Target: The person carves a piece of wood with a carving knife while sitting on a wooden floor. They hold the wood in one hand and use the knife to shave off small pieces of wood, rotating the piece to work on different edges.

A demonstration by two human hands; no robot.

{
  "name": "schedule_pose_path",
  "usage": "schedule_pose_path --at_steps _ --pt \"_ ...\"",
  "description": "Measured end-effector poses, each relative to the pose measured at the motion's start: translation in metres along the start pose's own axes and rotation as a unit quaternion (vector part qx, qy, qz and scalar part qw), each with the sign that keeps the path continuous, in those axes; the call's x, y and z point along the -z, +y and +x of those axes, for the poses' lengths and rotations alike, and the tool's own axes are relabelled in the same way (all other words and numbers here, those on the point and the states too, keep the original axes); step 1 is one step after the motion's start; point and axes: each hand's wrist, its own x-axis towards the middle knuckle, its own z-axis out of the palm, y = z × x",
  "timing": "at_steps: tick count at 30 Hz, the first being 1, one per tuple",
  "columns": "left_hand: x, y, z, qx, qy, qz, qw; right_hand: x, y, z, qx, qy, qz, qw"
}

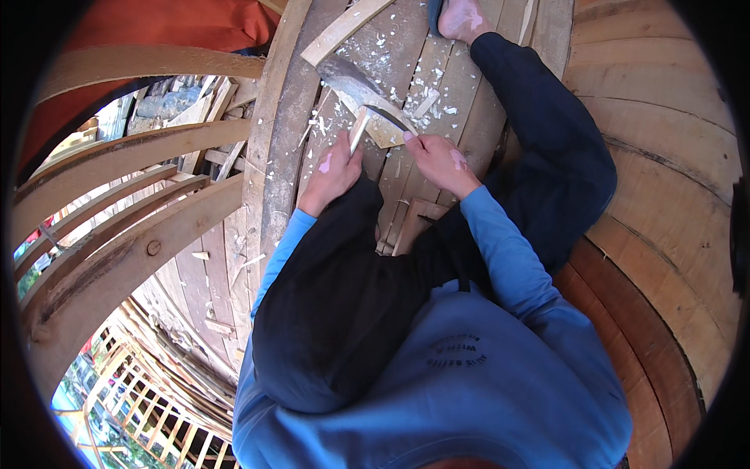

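Observation:
A drawknife with a dark curved blade lies between my two hands, in front of my bent left leg. My left hand is closed round its pale wooden handle, which points up and to the right. The fingers of my right hand are closed at the blade's right end, where little of the handle shows. Under the blade is a curved piece of wood, grey on top with a pale face at its near end. Its far end meets a pale wooden batten.
Pale shavings litter the plank floor. Curved wooden ribs rise at the left, and hull planking curves up at the right. My right leg stretches forward. A small wooden block lies between my legs.

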Motion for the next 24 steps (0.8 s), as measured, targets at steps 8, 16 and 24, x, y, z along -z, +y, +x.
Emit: schedule_pose_path --at_steps 8,16,24 --pt "-0.056 -0.026 0.004 0.049 -0.020 0.211 0.976 -0.029 0.038 0.006 -0.024 0.025 -0.061 0.998" --pt "-0.062 -0.028 0.002 0.072 -0.043 -0.010 0.996 -0.024 0.039 0.008 -0.037 -0.001 -0.092 0.995" --pt "-0.059 -0.011 -0.005 0.106 -0.026 0.019 0.994 -0.026 0.039 0.005 -0.067 -0.034 -0.100 0.992"
